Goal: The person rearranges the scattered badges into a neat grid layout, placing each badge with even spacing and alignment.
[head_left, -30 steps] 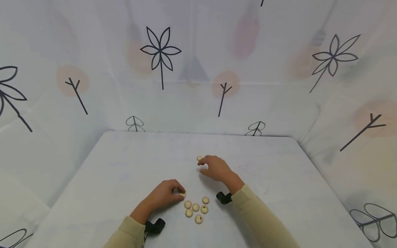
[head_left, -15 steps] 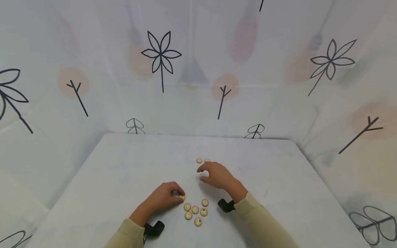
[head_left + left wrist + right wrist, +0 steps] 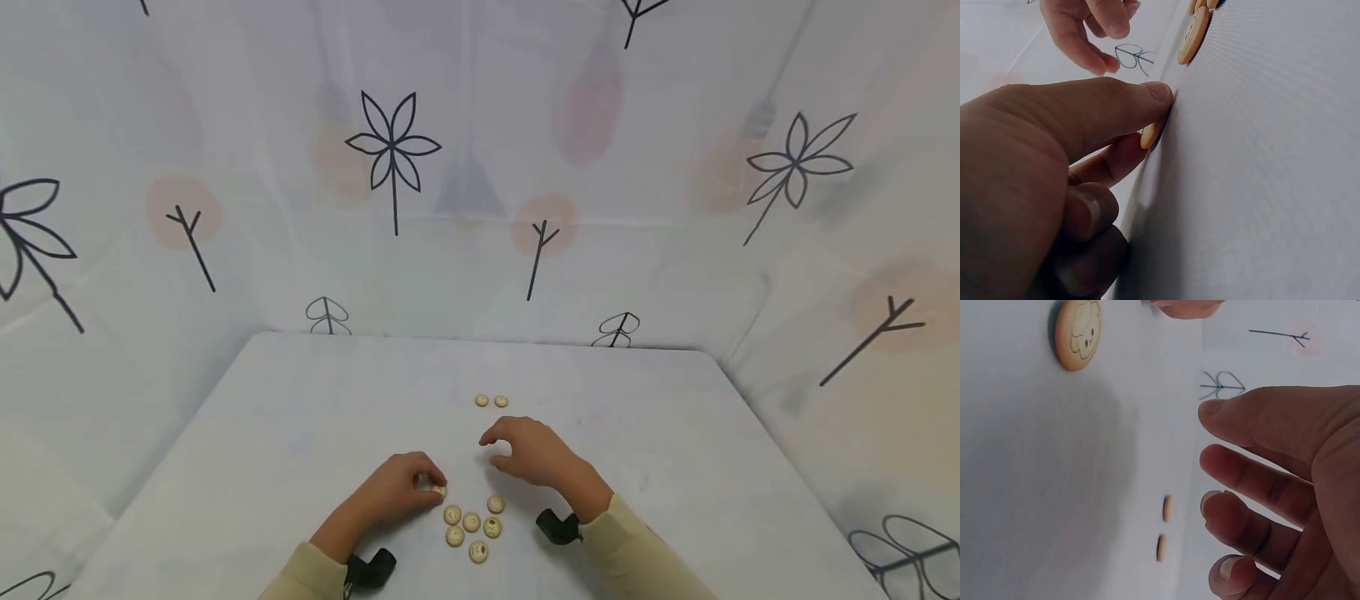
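Observation:
My left hand point(image 3: 396, 487) pinches a small round wooden disc point(image 3: 1149, 136) at its edge between thumb and a finger, low over the white tabletop. Empty and relaxed, the right hand point(image 3: 538, 452) hovers over the table with its fingers apart, as the right wrist view also shows. Beyond it two pale discs, a left one point(image 3: 482, 401) and a right one point(image 3: 501, 402), lie side by side. Several similar discs form a loose group in front of the left hand, among them a front disc point(image 3: 478, 552). Another disc point(image 3: 1079, 334) bears a drawn animal face.
The white table point(image 3: 337, 400) stretches to a back edge against a patterned cloth point(image 3: 465, 275) that also hangs at both sides. Dark camera mounts, a left one point(image 3: 372, 570) and a right one point(image 3: 558, 527), sit at the wrists, close over the table.
The right hand has drawn back toward the near side, leaving two discs in full view at the far spot. The left hand keeps its pinch on its disc, and the head view has tilted slightly up.

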`<state>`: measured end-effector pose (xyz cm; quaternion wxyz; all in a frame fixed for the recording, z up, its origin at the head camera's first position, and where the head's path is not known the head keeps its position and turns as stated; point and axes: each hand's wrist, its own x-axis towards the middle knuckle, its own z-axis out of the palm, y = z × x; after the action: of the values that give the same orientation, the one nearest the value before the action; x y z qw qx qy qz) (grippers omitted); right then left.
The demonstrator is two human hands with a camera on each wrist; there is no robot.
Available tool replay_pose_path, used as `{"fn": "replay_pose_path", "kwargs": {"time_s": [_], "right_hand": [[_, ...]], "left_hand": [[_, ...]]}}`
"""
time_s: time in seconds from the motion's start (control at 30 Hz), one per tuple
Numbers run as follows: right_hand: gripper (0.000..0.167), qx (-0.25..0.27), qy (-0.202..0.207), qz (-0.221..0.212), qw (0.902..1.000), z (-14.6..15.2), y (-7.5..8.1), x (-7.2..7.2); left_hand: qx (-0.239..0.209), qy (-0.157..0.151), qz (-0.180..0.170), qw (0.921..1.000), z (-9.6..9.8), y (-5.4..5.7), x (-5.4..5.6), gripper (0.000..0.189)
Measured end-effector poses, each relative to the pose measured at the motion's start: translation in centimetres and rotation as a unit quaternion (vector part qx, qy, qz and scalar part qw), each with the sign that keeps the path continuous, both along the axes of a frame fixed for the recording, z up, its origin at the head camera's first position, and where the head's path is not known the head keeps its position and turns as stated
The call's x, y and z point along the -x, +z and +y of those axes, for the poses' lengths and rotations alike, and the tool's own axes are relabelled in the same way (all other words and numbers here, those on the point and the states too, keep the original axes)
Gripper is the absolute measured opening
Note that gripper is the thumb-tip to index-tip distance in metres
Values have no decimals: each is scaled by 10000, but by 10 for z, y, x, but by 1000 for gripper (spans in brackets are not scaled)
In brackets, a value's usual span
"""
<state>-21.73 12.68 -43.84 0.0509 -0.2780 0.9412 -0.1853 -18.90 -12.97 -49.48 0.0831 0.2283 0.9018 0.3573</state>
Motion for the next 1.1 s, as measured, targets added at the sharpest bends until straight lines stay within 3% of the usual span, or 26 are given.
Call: {"fn": "replay_pose_path", "kwargs": {"time_s": [0.3, 0.77, 1.1], "right_hand": [[24, -106, 210, 168, 9996, 7, 0, -6], [25, -224, 495, -128, 9984, 15, 2, -15], [25, -270, 668, -284, 9970, 17, 0, -22]], "left_hand": [[68, 31, 74, 9999, 0, 3, -2, 13], [76, 61, -5, 10000, 1, 6, 1, 12], [11, -93, 228, 9997, 1, 4, -3, 13]]}}
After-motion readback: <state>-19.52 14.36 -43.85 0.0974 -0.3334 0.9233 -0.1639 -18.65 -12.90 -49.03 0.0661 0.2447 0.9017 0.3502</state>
